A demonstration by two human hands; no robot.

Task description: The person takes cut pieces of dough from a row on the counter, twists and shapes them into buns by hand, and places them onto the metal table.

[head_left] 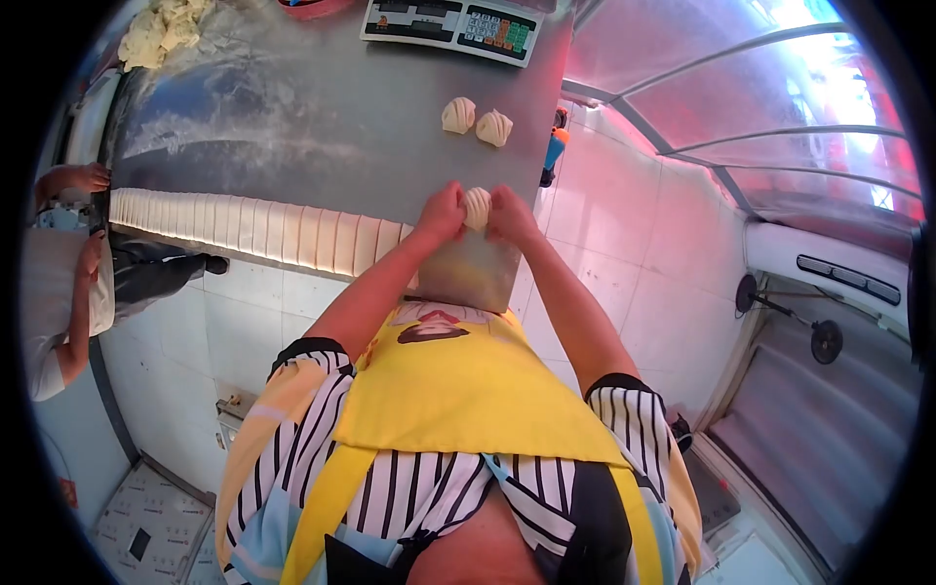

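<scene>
Pinkish red colours a bowl (314,10) cut off by the top of the view, so its contents cannot be told. Close to it on the grey metal desk (322,117) stands a digital scale (448,27); a rough heap of dough (161,34) lies at the far left corner. Near the right end of the desk, a ridged dough roll (477,208) is held between two hands, its long axis pointing roughly away from the wearer. The left hand (445,212) is narrow, its bent fingers pinching the left side; the right hand (510,216) grips the right side likewise. Beyond them sits a pair of shaped buns (458,115), just beside each other. Dough strips (253,224) form a row along the near edge, each strip's length running from near to far. At the left end is a co-worker's hand (93,177).
</scene>
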